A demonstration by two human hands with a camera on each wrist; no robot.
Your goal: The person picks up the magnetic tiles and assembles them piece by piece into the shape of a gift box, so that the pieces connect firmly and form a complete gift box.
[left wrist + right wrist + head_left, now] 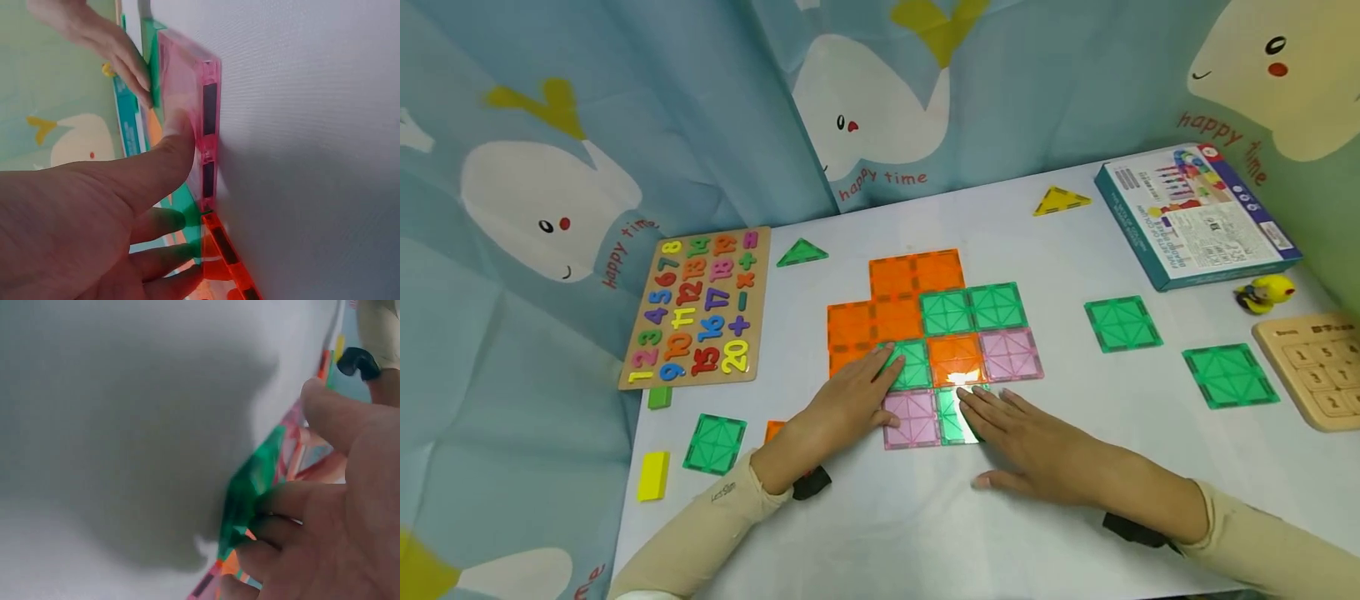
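Note:
Magnetic tiles lie edge to edge in a stepped patch in the middle of the table. My left hand (842,408) rests on its left side, fingers extended over a green tile (916,367), thumb on a pink tile (913,423). In the left wrist view that thumb lies across the pink tile (178,78). With fingers nearly straight, my right hand (1045,454) touches the front green tile (951,417), partly covering it; its thumb points out over the cloth. Behind are an orange tile (955,354), a pink tile (1013,354), green tiles (997,307) and orange tiles (917,271).
Loose green tiles (1122,323) lie right and left of the patch. A wooden number board (760,308) stands at left, yellow block (653,477) in front. At right are a boxed toy (1202,217), a small yellow-topped figure (1262,293) and a wooden number puzzle (1315,367).

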